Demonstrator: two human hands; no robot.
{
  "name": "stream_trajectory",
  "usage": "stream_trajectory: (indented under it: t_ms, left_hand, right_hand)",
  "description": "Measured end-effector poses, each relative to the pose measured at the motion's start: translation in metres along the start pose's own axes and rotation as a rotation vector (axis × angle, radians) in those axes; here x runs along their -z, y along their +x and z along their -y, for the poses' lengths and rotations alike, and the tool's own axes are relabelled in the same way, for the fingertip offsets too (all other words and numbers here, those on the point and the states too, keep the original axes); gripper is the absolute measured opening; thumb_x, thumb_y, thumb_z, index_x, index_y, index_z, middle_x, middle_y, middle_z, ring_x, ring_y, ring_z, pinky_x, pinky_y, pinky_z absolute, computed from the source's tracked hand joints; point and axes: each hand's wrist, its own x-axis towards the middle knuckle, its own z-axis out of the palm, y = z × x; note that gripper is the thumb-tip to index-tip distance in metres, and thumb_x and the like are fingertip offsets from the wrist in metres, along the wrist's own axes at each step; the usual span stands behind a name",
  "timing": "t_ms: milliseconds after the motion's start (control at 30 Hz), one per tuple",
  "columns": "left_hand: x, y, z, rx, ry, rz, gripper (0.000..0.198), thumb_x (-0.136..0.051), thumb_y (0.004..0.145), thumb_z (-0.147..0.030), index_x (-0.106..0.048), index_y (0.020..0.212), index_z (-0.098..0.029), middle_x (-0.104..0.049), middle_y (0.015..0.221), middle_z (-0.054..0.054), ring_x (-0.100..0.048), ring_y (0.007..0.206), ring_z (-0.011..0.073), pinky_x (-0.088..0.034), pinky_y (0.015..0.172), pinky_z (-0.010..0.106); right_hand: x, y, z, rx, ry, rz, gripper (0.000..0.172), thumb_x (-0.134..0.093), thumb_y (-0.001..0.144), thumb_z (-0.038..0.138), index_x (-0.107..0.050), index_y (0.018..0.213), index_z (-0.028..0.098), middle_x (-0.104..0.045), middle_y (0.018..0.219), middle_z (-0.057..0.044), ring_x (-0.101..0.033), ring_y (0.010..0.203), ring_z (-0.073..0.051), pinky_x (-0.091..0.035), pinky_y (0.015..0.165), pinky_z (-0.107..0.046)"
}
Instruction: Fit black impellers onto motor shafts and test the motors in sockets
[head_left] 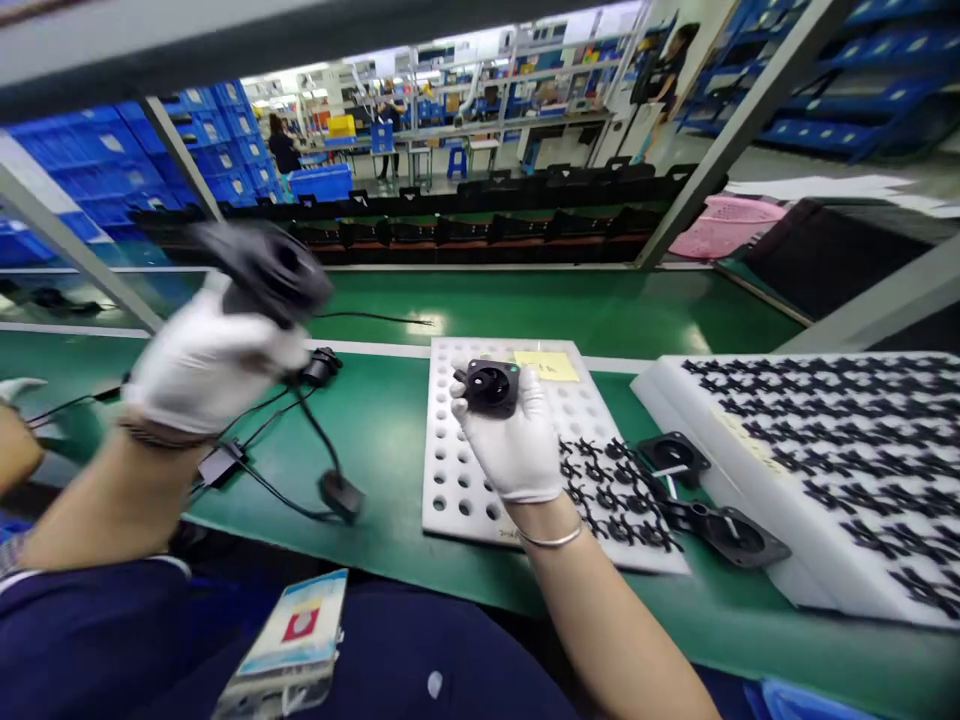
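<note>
Fingers of the white-gloved right hand (pixel 510 450) clamp a square black plastic housing (pixel 491 388) above a perforated white board (pixel 450 470) on the green counter (pixel 382 440); the left hand (pixel 210 365) grips a blurred black part (pixel 266 270) aloft. Both hands full: one must set down first!

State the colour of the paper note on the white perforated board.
Pale yellow paper note; head view.

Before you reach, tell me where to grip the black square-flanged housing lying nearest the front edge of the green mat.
Grip the black housing by the outer edges of its square flange, coming from above on the near side. It lies flat on the green mat, so the flange rim is exposed, and the white foam block stands on the far side.
</note>
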Motion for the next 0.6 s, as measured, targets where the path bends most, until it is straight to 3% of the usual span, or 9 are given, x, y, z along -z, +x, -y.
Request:
stream_trajectory:
  t_ms: [67, 133, 233, 333, 500, 567, 600]
  left_hand:
    - [-0.027, -0.005, 0.016, 0.069, -0.104, 0.208, 0.059, -0.089, 0.050, -0.011, -0.072, 0.105, -0.024, -0.074, 0.100, 0.000, -0.069, 0.088, 0.0179, -0.052, 0.059, 0.022]
    - [-0.049, -0.006, 0.037, 0.150, -0.198, 0.370, 0.063, -0.089, 0.046, -0.009, -0.070, 0.104, -0.023, -0.073, 0.100, 0.001, -0.069, 0.088, 0.0182, -0.050, 0.059, 0.022]
    - [-0.070, -0.003, 0.062, 0.173, -0.268, 0.427, 0.068, -0.095, 0.045, -0.010, -0.068, 0.106, -0.022, -0.073, 0.106, 0.003, -0.069, 0.094, 0.0186, -0.055, 0.071, 0.024]
    - [-0.077, 0.001, 0.072, 0.179, -0.273, 0.442, 0.074, -0.098, 0.045, -0.012, -0.067, 0.111, -0.021, -0.073, 0.109, 0.003, -0.069, 0.097, 0.0188, -0.057, 0.080, 0.027]
    - [-0.080, 0.004, 0.068, 0.180, -0.267, 0.484, 0.074, -0.098, 0.049, -0.016, -0.065, 0.115, -0.020, -0.074, 0.111, 0.004, -0.070, 0.093, 0.0190, -0.056, 0.072, 0.027]
    - [-0.082, 0.010, 0.061, 0.154, -0.296, 0.482, 0.072, -0.095, 0.052, -0.016, -0.065, 0.118, -0.021, -0.074, 0.113, 0.004, -0.070, 0.087, 0.0163, -0.052, 0.063, 0.023]
    - [-0.084, 0.015, 0.056, 0.116, -0.308, 0.463, 0.071, -0.094, 0.054, -0.017, -0.066, 0.119, -0.022, -0.074, 0.115, 0.004, -0.071, 0.085, 0.0153, -0.051, 0.060, 0.021]
  right_hand:
    - [-0.015, 0.004, 0.005, 0.193, -0.105, 0.049, 0.038, -0.063, 0.100, 0.064, -0.073, 0.106, 0.027, -0.077, 0.108, -0.004, -0.073, 0.088, -0.017, -0.064, 0.071, -0.028]
    - [-0.027, 0.006, 0.008, 0.371, -0.205, 0.093, 0.043, -0.072, 0.093, 0.070, -0.073, 0.109, 0.030, -0.077, 0.112, -0.003, -0.074, 0.091, -0.018, -0.065, 0.074, -0.030]
    - [-0.035, 0.005, 0.012, 0.580, -0.449, 0.138, 0.050, -0.075, 0.089, 0.074, -0.073, 0.113, 0.031, -0.074, 0.122, -0.003, -0.073, 0.107, -0.020, -0.065, 0.089, -0.034]
    - [-0.036, 0.003, 0.017, 0.748, -0.683, 0.176, 0.051, -0.070, 0.093, 0.075, -0.073, 0.119, 0.030, -0.072, 0.129, -0.006, -0.067, 0.126, -0.023, -0.054, 0.116, -0.041]
    - [-0.036, 0.002, 0.030, 0.793, -0.953, 0.389, 0.059, -0.072, 0.093, 0.072, -0.071, 0.134, 0.030, -0.061, 0.154, -0.008, -0.051, 0.150, -0.030, -0.035, 0.131, -0.048]
    - [-0.030, 0.005, 0.028, 0.724, -0.887, 0.401, 0.073, -0.077, 0.087, 0.073, -0.063, 0.146, 0.032, -0.054, 0.161, -0.008, -0.048, 0.152, -0.030, -0.039, 0.128, -0.048]
    - [-0.026, 0.008, 0.024, 0.662, -0.842, 0.373, 0.082, -0.082, 0.083, 0.072, -0.059, 0.151, 0.033, -0.054, 0.161, -0.009, -0.054, 0.146, -0.029, -0.047, 0.121, -0.047]
